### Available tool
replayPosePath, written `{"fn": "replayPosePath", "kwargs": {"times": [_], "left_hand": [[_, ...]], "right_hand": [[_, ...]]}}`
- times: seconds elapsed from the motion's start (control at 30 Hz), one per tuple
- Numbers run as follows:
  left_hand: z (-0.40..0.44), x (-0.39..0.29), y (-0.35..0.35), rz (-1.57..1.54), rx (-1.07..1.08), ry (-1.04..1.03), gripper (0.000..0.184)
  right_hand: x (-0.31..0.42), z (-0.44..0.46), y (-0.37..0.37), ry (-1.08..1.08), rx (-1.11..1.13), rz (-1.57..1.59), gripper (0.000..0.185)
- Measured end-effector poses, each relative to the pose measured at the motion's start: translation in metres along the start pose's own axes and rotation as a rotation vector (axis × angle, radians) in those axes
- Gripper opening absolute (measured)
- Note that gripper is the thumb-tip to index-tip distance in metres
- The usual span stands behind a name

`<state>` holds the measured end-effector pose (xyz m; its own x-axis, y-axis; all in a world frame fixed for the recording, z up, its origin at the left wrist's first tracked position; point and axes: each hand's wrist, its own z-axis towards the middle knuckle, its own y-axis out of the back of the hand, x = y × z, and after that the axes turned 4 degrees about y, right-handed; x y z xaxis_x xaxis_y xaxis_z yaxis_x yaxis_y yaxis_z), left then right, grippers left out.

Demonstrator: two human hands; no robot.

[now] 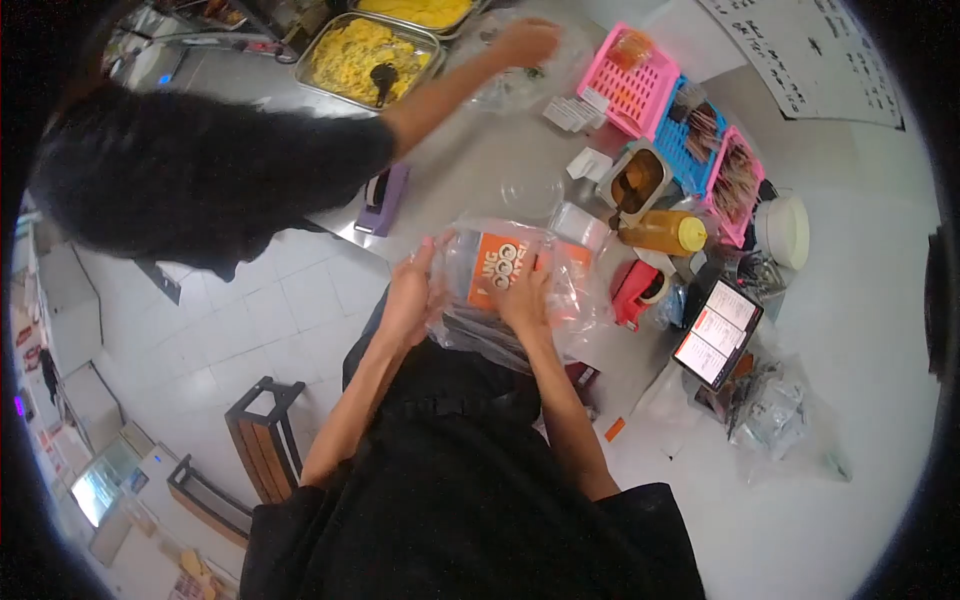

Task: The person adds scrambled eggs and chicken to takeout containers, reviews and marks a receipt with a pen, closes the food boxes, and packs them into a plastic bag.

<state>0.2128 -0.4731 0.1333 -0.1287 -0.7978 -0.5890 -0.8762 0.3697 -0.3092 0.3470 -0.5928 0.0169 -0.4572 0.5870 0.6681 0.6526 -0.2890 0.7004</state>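
A clear plastic bag (pixel 455 322) is in front of my body at the counter edge, with an orange printed panel (pixel 488 262) in white lettering showing on it. My left hand (pixel 407 298) grips the bag's left side, thumb and fingers pointing up along it. My right hand (pixel 524 303) lies over the front of the bag, its fingers bent against the orange print and holding the plastic. Another orange printed piece shows through the plastic to the right. What is inside the bag is hard to make out.
A co-worker's arm (pixel 445 105) reaches across from the left. Behind stand a tray of yellow food (pixel 365 62), a purple tape dispenser (pixel 382 200), pink basket (pixel 628 85), yellow-capped sauce bottle (pixel 665 232), red tape dispenser (pixel 632 293) and a tablet (pixel 718 332). A stool (pixel 262 440) stands lower left.
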Motion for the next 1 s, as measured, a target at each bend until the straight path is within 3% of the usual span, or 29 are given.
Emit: {"fn": "replayPosePath", "kwargs": {"times": [0.07,0.13,0.17,0.23,0.27,0.3,0.37,0.4,0.47,0.5,0.53,0.6,0.7,0.8,0.87,0.93,1.0], "left_hand": [[0.001,-0.006,0.005,-0.017,-0.085,-0.052,0.053],[0.009,-0.009,0.017,0.26,-0.195,-0.271,0.05],[0.033,0.006,0.038,0.479,-0.3,-0.366,0.046],[0.022,-0.008,0.042,0.543,-0.294,-0.45,0.044],[0.015,-0.017,0.042,0.616,-0.244,-0.523,0.044],[0.007,-0.023,0.045,0.615,-0.205,-0.498,0.044],[0.013,-0.017,0.069,0.542,-0.146,-0.433,0.044],[0.017,-0.016,0.081,0.481,-0.071,-0.37,0.045],[0.014,-0.022,0.098,0.402,-0.044,-0.306,0.045],[0.014,-0.026,0.106,0.343,-0.007,-0.227,0.045],[0.018,-0.027,0.114,0.355,0.014,-0.239,0.045],[0.029,-0.023,0.13,0.364,0.045,-0.187,0.045],[0.028,-0.032,0.146,0.476,0.161,-0.142,0.038],[0.021,-0.037,0.16,0.458,0.224,-0.12,0.032],[0.032,-0.042,0.171,0.421,0.252,-0.069,0.028],[0.045,-0.035,0.178,0.069,0.286,0.038,0.014],[0.056,-0.041,0.175,0.054,0.275,0.109,0.01]], "right_hand": [[-0.007,0.01,-0.023,-0.034,0.043,0.023,0.095],[-0.027,0.029,-0.06,0.221,0.034,0.355,0.095],[-0.033,0.031,-0.068,0.246,0.067,0.369,0.095],[-0.053,0.029,-0.063,0.128,0.007,0.452,0.089],[-0.062,0.026,-0.047,0.135,0.055,0.285,0.084],[-0.069,0.02,-0.024,0.14,0.097,0.112,0.079],[-0.027,0.009,0.051,0.08,0.443,-0.06,0.059],[-0.01,0.005,0.074,0.096,0.445,-0.072,0.059],[0.025,0.001,0.104,0.011,0.51,0.231,0.032],[0.051,-0.003,0.104,-0.08,0.413,0.542,0.028],[0.071,-0.001,0.096,-0.076,0.386,0.545,0.028],[0.114,0.015,0.073,0.196,0.133,0.49,0.025],[0.159,0.051,0.006,0.274,0.07,0.614,0.021],[0.193,0.056,-0.023,0.29,0.084,0.426,0.02],[0.201,0.043,-0.03,0.211,0.24,0.326,0.021],[0.177,0.033,-0.033,0.188,0.309,0.232,0.02],[0.145,0.031,-0.035,0.169,0.4,0.151,0.02]]}}
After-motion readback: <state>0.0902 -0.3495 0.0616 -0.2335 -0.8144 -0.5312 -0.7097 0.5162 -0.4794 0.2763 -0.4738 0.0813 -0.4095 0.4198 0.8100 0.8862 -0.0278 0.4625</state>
